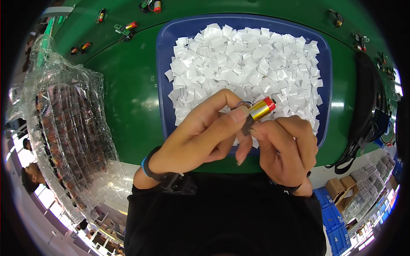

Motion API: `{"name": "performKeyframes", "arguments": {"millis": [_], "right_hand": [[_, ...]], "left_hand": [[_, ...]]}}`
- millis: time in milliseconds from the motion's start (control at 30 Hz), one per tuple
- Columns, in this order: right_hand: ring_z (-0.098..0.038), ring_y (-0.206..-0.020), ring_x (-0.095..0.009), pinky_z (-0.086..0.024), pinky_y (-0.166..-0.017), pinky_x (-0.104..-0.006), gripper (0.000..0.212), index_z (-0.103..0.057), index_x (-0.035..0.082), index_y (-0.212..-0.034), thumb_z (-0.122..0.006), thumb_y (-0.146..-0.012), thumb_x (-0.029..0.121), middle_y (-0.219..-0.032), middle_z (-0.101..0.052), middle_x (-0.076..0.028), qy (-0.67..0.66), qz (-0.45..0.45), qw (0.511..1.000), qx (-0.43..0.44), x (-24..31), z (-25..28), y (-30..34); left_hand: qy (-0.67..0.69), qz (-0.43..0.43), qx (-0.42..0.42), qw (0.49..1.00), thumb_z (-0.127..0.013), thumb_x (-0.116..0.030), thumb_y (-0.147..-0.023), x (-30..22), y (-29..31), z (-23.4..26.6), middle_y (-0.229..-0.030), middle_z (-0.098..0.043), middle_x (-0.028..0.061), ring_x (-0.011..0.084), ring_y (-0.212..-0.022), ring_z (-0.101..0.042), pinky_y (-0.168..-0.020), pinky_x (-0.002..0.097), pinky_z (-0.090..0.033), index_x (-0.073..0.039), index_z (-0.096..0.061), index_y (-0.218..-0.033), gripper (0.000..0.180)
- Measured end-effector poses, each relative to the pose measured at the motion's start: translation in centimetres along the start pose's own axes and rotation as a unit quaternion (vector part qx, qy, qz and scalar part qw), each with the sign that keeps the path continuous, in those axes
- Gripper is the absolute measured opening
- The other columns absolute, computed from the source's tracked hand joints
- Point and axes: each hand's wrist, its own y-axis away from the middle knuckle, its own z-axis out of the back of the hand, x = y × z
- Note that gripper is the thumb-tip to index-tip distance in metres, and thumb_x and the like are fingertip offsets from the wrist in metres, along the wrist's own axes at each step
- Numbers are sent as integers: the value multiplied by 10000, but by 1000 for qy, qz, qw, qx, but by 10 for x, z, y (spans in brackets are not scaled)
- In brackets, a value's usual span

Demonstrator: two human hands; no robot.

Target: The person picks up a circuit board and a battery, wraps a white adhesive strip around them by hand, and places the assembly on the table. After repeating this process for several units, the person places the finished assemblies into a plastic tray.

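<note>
Here, left hand (203, 138) pinching cylinder (259, 110), right hand (288, 147) curled

Looks like a factory or workshop for small electronics. Shown by a green-topped table (130, 100) strewn with small wired circuit boards (124, 30), a blue tray (164, 91) heaped with white square pieces (239, 53), and a gridded bundle (72, 121) in clear plastic at left. Fits, too, with the stacked blue crates (335, 224) and cardboard boxes (335, 187) at lower right, and other people (35, 174) at the left edge.
</note>
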Motion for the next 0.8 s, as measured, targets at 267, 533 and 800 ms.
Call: {"name": "performKeyframes", "arguments": {"millis": [267, 533, 800], "right_hand": [[-575, -622, -158, -451, -539, -254, 270, -721, 3, -991, -800, -738, -49, -802, -608, -72, -5, -42, 999, 34, 3, 0, -4], [-607, -660, -167, -467, -566, -252, 274, -709, -2, -1004, -769, -751, -89, -833, -634, -93, -82, -122, 980, 136, 13, 21, 3], [-638, -674, -187, -480, -578, -259, 250, -708, -10, -971, -775, -743, -90, -834, -652, -105, -180, -153, 953, 190, 11, 32, 0]], "left_hand": [[-240, -113, -42, 963, -466, -256, -1072, -19, 0, 12, -791, -682, 53, 5, -531, -401, -486, 178, -312, -58, -531, -1087, 209], [-491, -319, -459, 668, -617, -277, -1004, -142, -29, 195, -959, -668, 11, 84, -883, -565, -744, 230, -443, -14, -685, -1116, 294], [-609, -238, -549, 521, -690, -350, -921, -74, -17, 229, -911, -710, 147, 229, -773, -641, -690, 367, -505, -29, -650, -984, 329]]}}
